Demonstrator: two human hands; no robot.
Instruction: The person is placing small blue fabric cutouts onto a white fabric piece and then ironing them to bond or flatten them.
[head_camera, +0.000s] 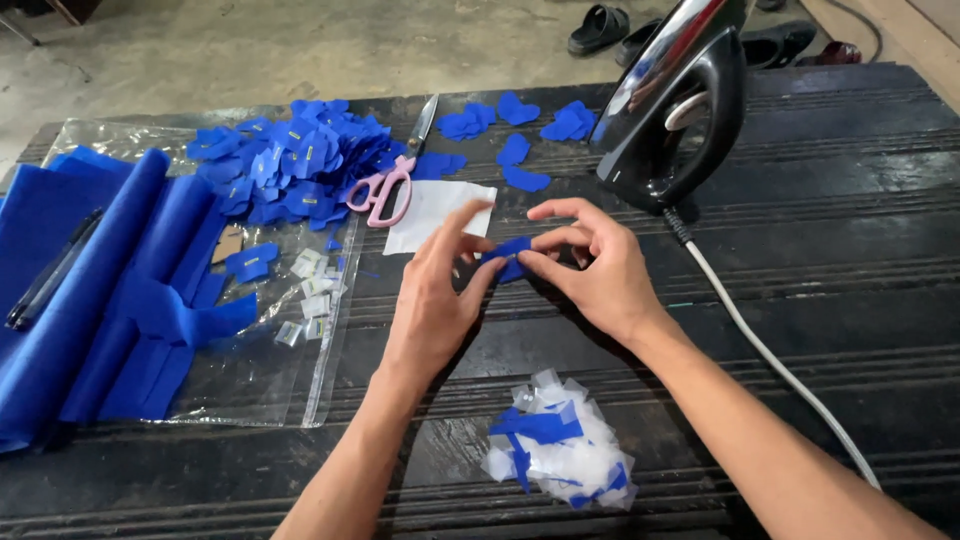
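Observation:
Both hands meet over the middle of the dark slatted table (800, 300). A small blue fabric piece (512, 256) is pinched between the fingertips of my left hand (435, 295) and my right hand (590, 265). Just behind the hands lies a white paper sheet (435, 212). Pink-handled scissors (385, 185) rest beside it, their blades pointing away. A heap of small blue cut pieces (295, 165) lies at the back left. More blue pieces (520, 150) are scattered at the back centre.
A black and chrome iron (680, 100) stands upright at the back right, its white cord (770, 360) trailing toward me. Folded blue cloth (90, 280) and a clear plastic bag (265, 370) with small white tags lie at left. White and blue scraps (560, 455) are piled near me.

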